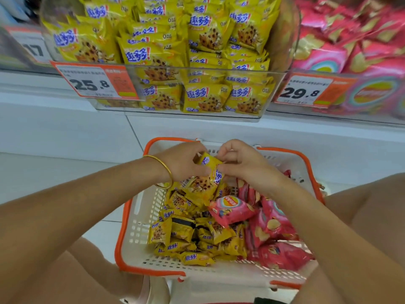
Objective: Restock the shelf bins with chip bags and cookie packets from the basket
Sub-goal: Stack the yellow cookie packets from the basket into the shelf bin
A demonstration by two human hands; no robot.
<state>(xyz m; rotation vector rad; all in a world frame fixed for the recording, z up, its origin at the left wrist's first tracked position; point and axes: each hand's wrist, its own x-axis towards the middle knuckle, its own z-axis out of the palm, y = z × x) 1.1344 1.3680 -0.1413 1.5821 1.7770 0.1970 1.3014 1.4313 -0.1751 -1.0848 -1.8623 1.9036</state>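
Head view: one yellow cookie packet [207, 163], held in the air over the far edge of the basket [123, 227], between both hands.
- Left hand [182, 163]: fingers curled round the packet's left end, thumb underneath. Gold bangle [167, 171] on the wrist.
- Right hand [243, 164]: thumb and fingertips pinch the packet's right end; the other fingers are bent.
- Second packet [202, 183]: just beneath the first, touching the left hand. Cannot tell whether it is gripped.
- Basket: white slotted walls, orange rim, on the floor between the person's knees.
- Loose cookie packets [186, 234]: heaped along the basket's left side and near edge.
- Pink chip bags [270, 227]: along the right side. One chip bag [230, 210] lies on top at the middle, across both heaps.
- Cookie bin [166, 68]: clear, on the shelf above the basket, piled past its front rim with yellow packets. Tag 25.8 [92, 83] at its front left corner.
- Chip bin [372, 119]: just right of it, full of pink bags. Tag 29.8 [304, 92] on its front.
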